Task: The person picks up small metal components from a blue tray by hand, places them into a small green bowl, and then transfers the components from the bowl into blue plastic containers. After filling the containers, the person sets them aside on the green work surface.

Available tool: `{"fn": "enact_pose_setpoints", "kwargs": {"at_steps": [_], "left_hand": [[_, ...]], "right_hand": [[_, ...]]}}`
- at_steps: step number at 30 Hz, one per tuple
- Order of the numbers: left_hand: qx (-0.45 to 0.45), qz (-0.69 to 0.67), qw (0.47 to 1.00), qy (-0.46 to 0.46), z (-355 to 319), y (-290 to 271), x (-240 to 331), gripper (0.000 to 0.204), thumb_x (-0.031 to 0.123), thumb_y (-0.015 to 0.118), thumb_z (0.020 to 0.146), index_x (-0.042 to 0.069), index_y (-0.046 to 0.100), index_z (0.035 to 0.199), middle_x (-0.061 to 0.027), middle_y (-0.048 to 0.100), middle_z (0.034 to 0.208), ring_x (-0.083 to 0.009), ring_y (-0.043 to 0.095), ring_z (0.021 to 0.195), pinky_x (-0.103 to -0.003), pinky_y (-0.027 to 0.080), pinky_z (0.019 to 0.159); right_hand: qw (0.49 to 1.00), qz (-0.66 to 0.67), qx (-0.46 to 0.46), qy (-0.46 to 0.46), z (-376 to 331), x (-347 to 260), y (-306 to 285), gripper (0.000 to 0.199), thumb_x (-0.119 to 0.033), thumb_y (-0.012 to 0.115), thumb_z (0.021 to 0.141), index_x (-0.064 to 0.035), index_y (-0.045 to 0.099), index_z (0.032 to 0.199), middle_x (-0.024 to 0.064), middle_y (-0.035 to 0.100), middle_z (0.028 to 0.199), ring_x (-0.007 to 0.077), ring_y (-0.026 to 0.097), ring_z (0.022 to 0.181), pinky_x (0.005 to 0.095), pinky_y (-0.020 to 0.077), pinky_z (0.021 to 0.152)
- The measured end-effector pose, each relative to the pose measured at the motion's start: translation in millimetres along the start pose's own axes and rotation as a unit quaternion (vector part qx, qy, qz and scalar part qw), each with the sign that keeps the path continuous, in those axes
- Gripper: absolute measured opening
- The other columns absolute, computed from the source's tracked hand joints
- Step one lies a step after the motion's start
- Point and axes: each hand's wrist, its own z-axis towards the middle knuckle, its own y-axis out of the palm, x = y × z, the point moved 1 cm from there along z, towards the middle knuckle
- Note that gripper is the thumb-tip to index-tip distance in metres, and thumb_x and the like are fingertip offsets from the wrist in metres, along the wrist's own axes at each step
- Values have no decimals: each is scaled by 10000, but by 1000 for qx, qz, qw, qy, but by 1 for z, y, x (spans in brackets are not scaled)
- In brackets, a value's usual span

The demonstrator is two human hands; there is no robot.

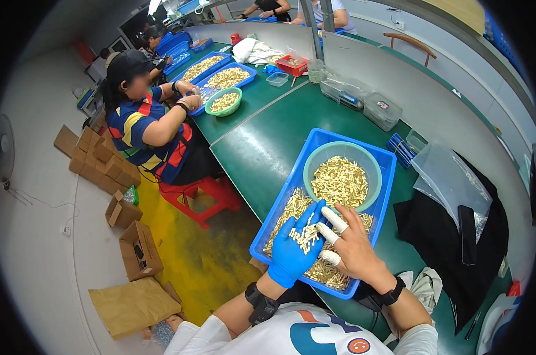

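Note:
My left hand (297, 248), in a blue glove, is turned palm up and cupped around a small heap of brass-coloured metal pins (306, 237). Over its edge reaches my right hand (349, 239), with white finger cots on the thumb and two fingers. Those fingers are spread, their tips at the heap, and no pin shows gripped between them. Both hands are above a blue plastic tray (258, 247) with many more loose pins. Inside the tray's far part sits a pale green bowl (371, 171) filled with similar pins, partly behind my fingers.
On the green table (250, 160), plastic boxes (381, 111), blue sticks (401, 150), a black cloth (433, 236) and a phone (467, 235) lie to the right. A co-worker (147, 121) sits on a red stool (203, 195) at left, by trays of pins. Cartons (139, 249) stand on the floor.

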Motion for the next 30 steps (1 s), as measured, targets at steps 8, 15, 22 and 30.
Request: {"fn": "enact_pose_setpoints", "kwargs": {"at_steps": [8,15,22,30], "left_hand": [[-28,-112,991,-74,-4,-10,-2,579,339,315,992,31,250,1478,-147,276,1524,-292,302,1386,-446,226,1150],[-1,-71,994,-85,-3,-8,-3,574,333,309,993,33,251,1478,-148,289,1517,-297,313,1380,-444,229,1150],[-14,-37,999,-25,5,-3,1,543,307,301,999,31,281,1467,-144,316,1503,-288,343,1361,-422,255,1143],[-74,-174,976,-112,6,-59,-10,488,271,327,1006,51,337,1442,-141,421,1433,-303,473,1247,-450,357,1075]], "right_hand": [[996,-31,-59,-67,5,-11,-7,557,-457,608,835,-127,564,1282,160,379,1444,428,269,1359,608,177,1109],[999,-22,-33,-19,2,-6,-1,505,-451,592,849,-183,577,1277,162,378,1443,428,267,1359,610,173,1108],[997,-24,-32,-63,4,1,-2,496,-426,582,863,-195,553,1301,189,364,1442,439,266,1355,620,198,1092],[998,-29,-33,-49,1,-12,-9,490,-410,620,839,-169,585,1264,189,371,1435,447,269,1346,616,198,1087]]}}
